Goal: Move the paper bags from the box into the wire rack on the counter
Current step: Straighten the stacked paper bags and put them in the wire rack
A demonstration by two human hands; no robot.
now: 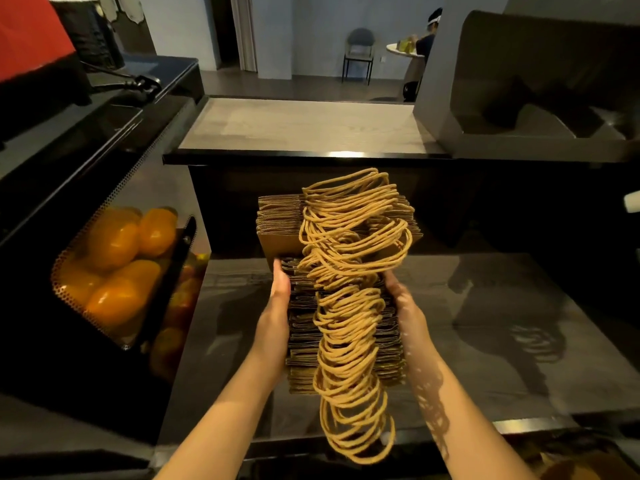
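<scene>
- The stack of brown paper bags point(301, 327) was over the dark counter point(485, 341), its long axis pointing away from the person, handles up.
- The left hand point(277, 299) and right hand point(407, 306) pressed its sides with nearly straight fingers.

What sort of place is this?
Likely a café or juice bar: oranges in a perforated bin at left, a stack of handled paper bags, and a chair and round table beyond.

Left hand point(277, 301) and right hand point(406, 306) held forward side by side, palms facing each other, fingers point(280, 276) straight
</scene>
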